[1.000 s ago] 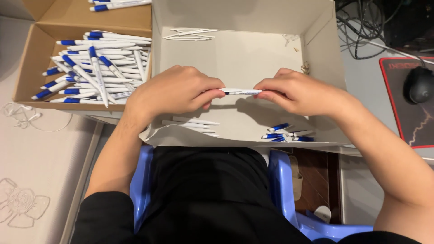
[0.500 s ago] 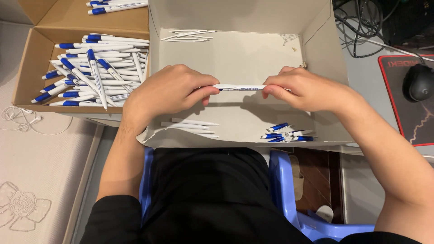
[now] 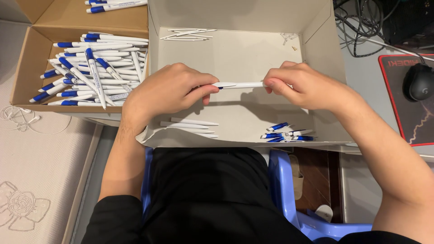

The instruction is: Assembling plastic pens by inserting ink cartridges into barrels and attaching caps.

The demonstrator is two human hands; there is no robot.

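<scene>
We work over the big open grey box [image 3: 235,58] in front of us, brown carton [image 3: 31,68] of finished blue-and-white pens [image 3: 90,77] at its left edge, mouse pad [image 3: 407,104] and mouse [image 3: 418,81] off its right edge. Both hands closed on one white pen barrel [image 3: 239,84], held level above the box middle: left hand [image 3: 167,90] pinches the left end, right hand [image 3: 303,86] the right end. Our read: parts are being joined, so we keep both halves coaxial, push straight, no bending. Spare white barrels [image 3: 190,124] lie at the near-left edge of the box floor, blue caps [image 3: 287,134] near-right, thin white refills [image 3: 187,34] at the far edge. Keep them sorted.
</scene>
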